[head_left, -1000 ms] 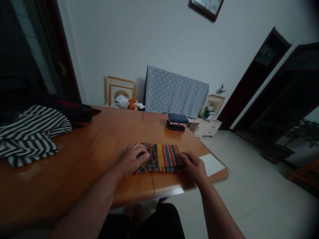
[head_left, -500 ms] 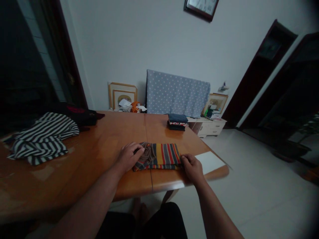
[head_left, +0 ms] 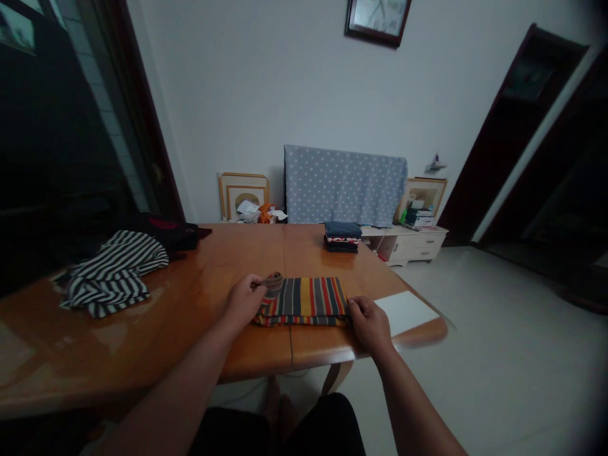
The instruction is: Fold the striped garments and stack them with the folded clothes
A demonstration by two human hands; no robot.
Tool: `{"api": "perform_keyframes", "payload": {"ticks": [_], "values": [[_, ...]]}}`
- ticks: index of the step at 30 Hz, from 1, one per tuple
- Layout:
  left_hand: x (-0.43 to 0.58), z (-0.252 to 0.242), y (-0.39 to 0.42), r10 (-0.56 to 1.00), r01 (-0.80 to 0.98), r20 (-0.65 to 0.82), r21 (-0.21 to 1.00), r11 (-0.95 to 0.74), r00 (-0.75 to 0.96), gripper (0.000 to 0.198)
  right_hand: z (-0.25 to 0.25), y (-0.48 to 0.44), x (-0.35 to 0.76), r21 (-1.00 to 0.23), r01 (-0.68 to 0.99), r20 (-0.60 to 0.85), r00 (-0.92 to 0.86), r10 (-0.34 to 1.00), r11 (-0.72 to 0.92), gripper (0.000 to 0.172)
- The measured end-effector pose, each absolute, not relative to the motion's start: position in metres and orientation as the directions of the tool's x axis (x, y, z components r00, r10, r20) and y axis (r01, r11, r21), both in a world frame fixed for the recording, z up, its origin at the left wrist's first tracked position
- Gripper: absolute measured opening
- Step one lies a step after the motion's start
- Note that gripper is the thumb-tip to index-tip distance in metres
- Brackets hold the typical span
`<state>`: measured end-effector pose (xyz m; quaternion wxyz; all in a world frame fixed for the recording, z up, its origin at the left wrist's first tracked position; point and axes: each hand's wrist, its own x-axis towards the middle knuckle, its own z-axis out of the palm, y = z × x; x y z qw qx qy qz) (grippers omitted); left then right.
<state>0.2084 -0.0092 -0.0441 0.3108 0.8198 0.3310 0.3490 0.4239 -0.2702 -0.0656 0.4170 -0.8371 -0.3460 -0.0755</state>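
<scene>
On the wooden table [head_left: 190, 304] lies a folded striped scarf [head_left: 304, 301] between 2 hands: the left hand [head_left: 244, 299] pinches its fringed end, the right hand [head_left: 369, 323] clenches the opposite edge.

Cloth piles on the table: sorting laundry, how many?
4: striped folded cloth between left hand and right hand, black-and-white striped heap at left, dark garment behind it, folded stack at far edge. Some may be hidden.

We find no legible text, label, brand or number in this view. The wall clock [head_left: 377, 19] is cut by the top edge, its dial too small to read — the red print on the dark garment [head_left: 164, 225] is likewise illegible. The striped cloth [head_left: 304, 299] shows no readable tag.
</scene>
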Motion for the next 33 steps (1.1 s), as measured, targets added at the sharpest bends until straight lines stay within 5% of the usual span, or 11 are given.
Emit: {"api": "perform_keyframes", "payload": {"ticks": [4,7,13,18,25,33], "values": [[0.177,-0.049,0.014,0.919,0.286,0.383,0.874,-0.392,0.087,0.024,-0.068,-0.271,0.426,-0.648,0.630,0.403,0.761,0.509,-0.428,0.037],[0.162,-0.041,0.012,0.877,0.328,0.481,0.829,-0.453,-0.005,0.027,-0.069,-0.270,0.428,-0.643,0.635,0.403,0.756,0.516,-0.429,0.036],[0.171,-0.022,-0.003,0.701,0.357,0.581,0.605,-0.712,0.413,0.031,-0.068,-0.271,0.428,-0.650,0.625,0.397,0.764,0.509,-0.432,0.036],[0.163,-0.031,-0.001,0.460,0.336,0.250,0.413,-0.847,0.852,0.041,-0.068,-0.274,0.426,-0.660,0.623,0.393,0.763,0.514,-0.420,0.037],[0.151,-0.019,-0.010,0.444,0.351,0.254,0.339,-0.873,0.859,0.059,-0.073,-0.273,0.430,-0.661,0.639,0.423,0.751,0.507,-0.393,0.039],[0.160,-0.022,-0.014,0.454,0.361,0.397,0.288,-0.887,0.798,0.019,-0.072,-0.276,0.431,-0.752,0.589,0.451,0.787,0.421,-0.297,0.039]]}}
